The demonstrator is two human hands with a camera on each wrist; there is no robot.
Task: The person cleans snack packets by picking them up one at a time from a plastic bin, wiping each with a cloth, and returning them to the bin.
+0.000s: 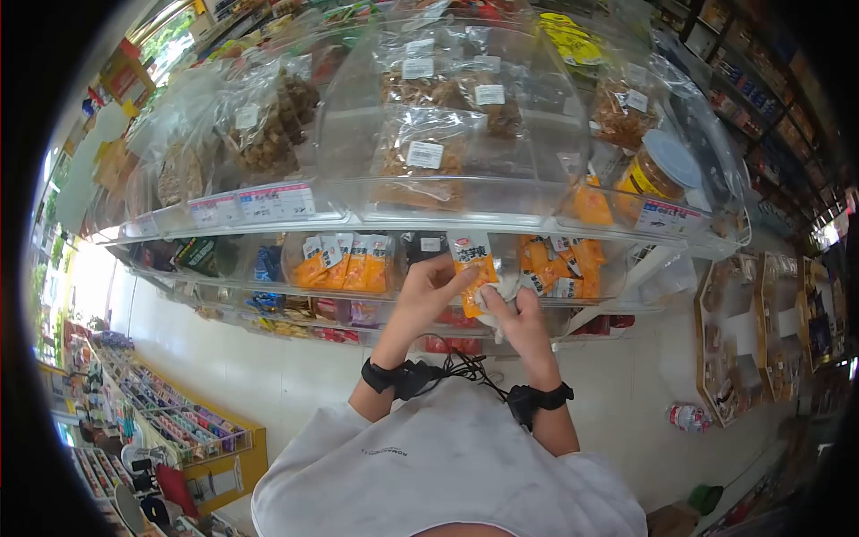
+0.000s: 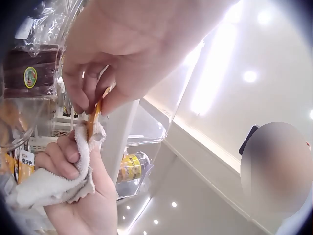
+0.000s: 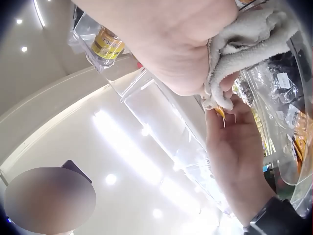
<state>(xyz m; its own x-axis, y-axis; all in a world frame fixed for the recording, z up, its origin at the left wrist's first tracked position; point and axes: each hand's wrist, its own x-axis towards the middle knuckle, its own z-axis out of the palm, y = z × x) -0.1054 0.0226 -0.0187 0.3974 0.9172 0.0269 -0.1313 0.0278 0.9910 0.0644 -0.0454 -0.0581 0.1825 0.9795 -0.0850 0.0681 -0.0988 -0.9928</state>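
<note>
Fingers [image 2: 77,93] of the left hand [image 1: 420,294] are bent in close with the thumb, leaving little gap, and pinch one edge of an orange-and-white packet [image 1: 471,255] just right of the centre of the head frame. The right hand [image 1: 530,331], below and to the right, has its fingers curled round a white cloth [image 1: 503,301], which touches the packet's lower part. Black straps [image 1: 386,377] circle both wrists, with dark cables [image 1: 461,365] between them, over a pale shirt [image 1: 447,447] at the bottom. Behind the hands, more orange packets [image 1: 365,267] fill shelf bins on either side of the centre. Above them, a labelled clear bag [image 1: 420,172] lies in a transparent tray at upper centre, and a jar with a blue lid [image 1: 669,159] leans at upper right. Farther off, a yellow-ended rack [image 1: 240,461] stands at lower left and wood-edged cases [image 1: 711,413] at right
</note>
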